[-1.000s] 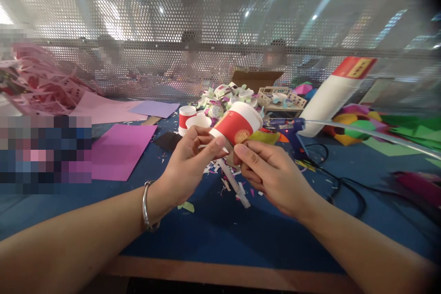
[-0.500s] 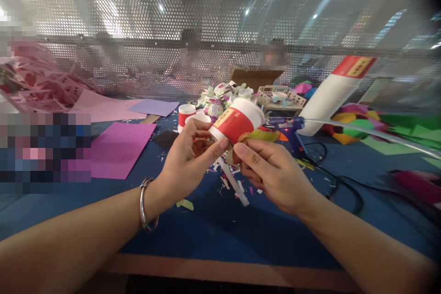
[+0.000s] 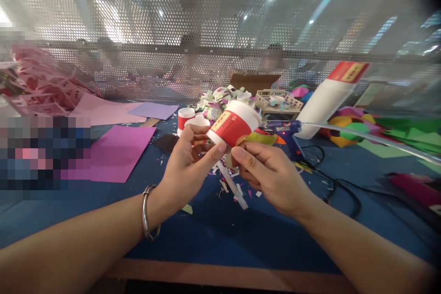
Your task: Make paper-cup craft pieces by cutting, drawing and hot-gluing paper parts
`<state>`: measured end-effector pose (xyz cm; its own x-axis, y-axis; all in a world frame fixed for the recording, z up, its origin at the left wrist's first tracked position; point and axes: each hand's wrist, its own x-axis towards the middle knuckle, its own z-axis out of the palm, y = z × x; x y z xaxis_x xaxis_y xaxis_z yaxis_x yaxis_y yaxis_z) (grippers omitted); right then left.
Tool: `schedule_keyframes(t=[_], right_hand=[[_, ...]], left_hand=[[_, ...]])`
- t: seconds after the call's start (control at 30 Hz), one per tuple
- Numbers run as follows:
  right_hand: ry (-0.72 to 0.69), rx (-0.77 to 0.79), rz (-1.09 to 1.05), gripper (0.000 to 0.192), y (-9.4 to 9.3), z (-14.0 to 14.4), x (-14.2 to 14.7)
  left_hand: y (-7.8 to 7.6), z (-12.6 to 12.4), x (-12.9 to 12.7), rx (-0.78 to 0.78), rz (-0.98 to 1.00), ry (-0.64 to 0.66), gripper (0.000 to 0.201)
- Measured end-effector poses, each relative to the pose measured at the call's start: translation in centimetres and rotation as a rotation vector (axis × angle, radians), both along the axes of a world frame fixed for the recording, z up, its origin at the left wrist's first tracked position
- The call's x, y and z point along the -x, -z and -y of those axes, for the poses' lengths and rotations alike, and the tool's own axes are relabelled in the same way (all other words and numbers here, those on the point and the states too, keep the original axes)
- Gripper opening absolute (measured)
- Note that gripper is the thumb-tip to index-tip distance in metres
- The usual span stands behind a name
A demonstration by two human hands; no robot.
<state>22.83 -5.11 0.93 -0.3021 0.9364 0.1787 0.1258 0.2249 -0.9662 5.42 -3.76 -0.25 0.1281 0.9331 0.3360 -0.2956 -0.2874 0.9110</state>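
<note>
A red and white paper cup (image 3: 234,124) is tilted in the air above the blue table (image 3: 220,234), its mouth pointing up and right. My left hand (image 3: 188,167), with a metal bangle on the wrist, pinches the cup's narrow base from the left. My right hand (image 3: 267,174) grips the base from the right with thumb and fingers. Both hands meet under the cup. A white glue stick (image 3: 232,186) lies on the table just below them among paper scraps.
A blue glue gun (image 3: 287,131) with a black cord (image 3: 341,188) stands right of the cup. Two more cups (image 3: 189,121) sit behind my left hand. Magenta paper (image 3: 117,151) lies left, a tall cup stack (image 3: 325,98) and coloured paper balls right. A perforated screen closes the back.
The cup has turned slightly in my fingers and both hands have shifted a little to the left. Nothing was let go.
</note>
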Motion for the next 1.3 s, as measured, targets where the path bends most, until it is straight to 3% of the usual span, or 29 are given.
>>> schedule_keyframes(t=[0.47, 0.77, 1.07, 1.3], right_hand=[[-0.012, -0.020, -0.036, 0.042, -0.29, 0.26, -0.15], [0.032, -0.054, -0.036, 0.041, 0.01, -0.35, -0.10], [-0.002, -0.073, -0.031, 0.038, -0.06, -0.12, -0.23], [0.010, -0.052, -0.037, 0.039, 0.31, -0.23, -0.24]], left_hand=[[-0.84, 0.19, 0.34, -0.051, -0.071, 0.029, 0.032], [-0.49, -0.05, -0.20, 0.323, 0.334, 0.284, 0.019], [-0.69, -0.19, 0.14, 0.277, 0.318, 0.205, 0.022], [-0.72, -0.43, 0.45, 0.295, 0.253, 0.237, 0.023]])
